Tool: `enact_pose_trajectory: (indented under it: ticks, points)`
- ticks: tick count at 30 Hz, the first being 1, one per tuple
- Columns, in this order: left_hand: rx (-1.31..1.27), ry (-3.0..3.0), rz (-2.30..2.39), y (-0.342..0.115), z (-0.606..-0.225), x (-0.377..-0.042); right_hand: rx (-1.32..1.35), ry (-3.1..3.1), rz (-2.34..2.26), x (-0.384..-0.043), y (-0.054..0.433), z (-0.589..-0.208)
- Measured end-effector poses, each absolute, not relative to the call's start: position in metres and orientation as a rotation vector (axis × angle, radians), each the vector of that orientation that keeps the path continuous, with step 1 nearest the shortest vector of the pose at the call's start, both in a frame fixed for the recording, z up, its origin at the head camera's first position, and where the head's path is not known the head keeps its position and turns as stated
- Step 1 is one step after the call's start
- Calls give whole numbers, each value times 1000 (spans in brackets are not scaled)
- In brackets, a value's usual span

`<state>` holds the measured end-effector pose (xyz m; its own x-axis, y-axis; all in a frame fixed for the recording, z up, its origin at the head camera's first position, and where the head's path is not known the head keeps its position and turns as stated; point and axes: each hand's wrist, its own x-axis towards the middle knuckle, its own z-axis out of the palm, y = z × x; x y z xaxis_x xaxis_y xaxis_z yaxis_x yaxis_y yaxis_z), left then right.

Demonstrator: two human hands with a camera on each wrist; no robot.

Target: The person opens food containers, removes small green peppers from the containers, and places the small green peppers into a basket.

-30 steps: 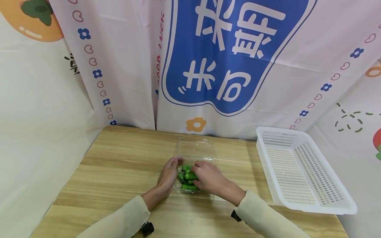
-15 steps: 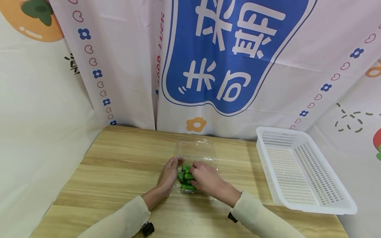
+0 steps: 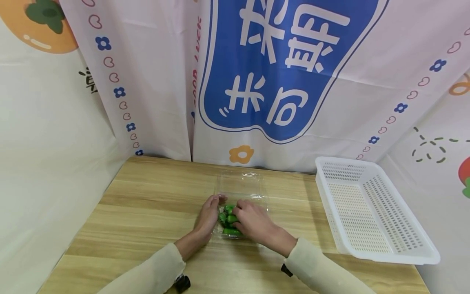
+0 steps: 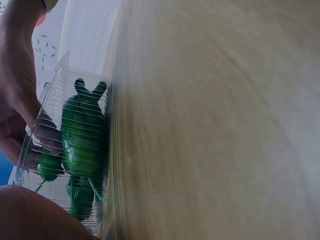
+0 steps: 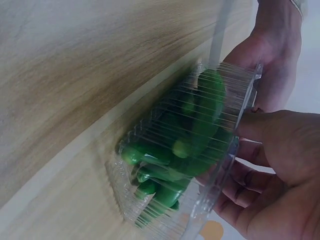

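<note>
A clear plastic clamshell box point(image 5: 239, 102) lies on the wooden table with its transparent lid point(image 3: 240, 182) folded back toward the curtain. Several glossy green peppers point(image 3: 230, 231) fill its base, some with stems. My left hand point(image 3: 207, 216) holds the box at its left side, fingers bent round the far left corner. Over the right rim reaches my right hand point(image 3: 255, 220), its curled fingers down among the peppers. In the left wrist view those fingers grip a green pepper point(image 4: 49, 166) that sits above the others, seen through the ribbed wall.
A white perforated plastic basket point(image 3: 332, 228) stands at the table's right side. Beyond the table's back edge hangs a printed curtain point(image 3: 161, 102). Bare wood table point(image 3: 147, 204) extends left of the box.
My right hand has shifted slightly left and deeper over the peppers, covering more of them. My left hand and the box stay in place.
</note>
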<state>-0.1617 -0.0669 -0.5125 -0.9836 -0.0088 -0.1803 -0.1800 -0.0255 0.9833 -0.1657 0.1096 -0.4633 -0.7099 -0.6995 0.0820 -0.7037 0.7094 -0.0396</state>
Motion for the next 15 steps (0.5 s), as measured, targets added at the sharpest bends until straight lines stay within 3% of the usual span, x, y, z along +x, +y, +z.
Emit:
enact_pose_trajectory:
  ticks: [15]
  points:
    - [-191, 2102, 2148, -68, -511, -160, 1171, -2862, 211, -164, 114, -458]
